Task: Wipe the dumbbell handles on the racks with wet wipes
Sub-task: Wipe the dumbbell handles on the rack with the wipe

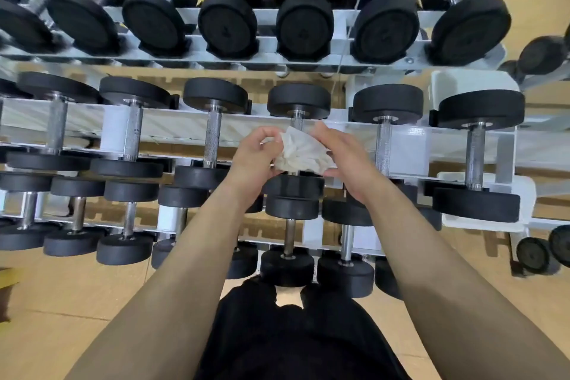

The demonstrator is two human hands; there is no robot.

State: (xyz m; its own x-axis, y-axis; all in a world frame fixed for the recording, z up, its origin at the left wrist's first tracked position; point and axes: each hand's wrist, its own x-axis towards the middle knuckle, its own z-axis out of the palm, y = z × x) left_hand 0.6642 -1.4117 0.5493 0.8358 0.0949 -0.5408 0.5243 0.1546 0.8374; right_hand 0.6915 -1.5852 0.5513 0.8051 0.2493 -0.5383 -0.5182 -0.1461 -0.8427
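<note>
Left of the wet wipe (300, 153), on the same middle tier of the white rack (172, 126), a neighbouring dumbbell (212, 139) lies with its knurled bar bare. Just left of the wipe, the left hand (257, 157) has its fingers curled and pinches the wipe's left edge between thumb and fingertips. The wipe itself, white and crumpled, is bunched over the handle (297, 123) of a middle-tier dumbbell and hides most of it. Only a short stretch of steel shows past the wipe's far side, and whether the cloth presses on the metal cannot be told. Just right of the wipe, the right hand (345, 160) clasps the other side — fingers laid along the top, thumb underneath. Further right of the wipe, another dumbbell (383, 145) rests on the rack with its bar uncovered.
</note>
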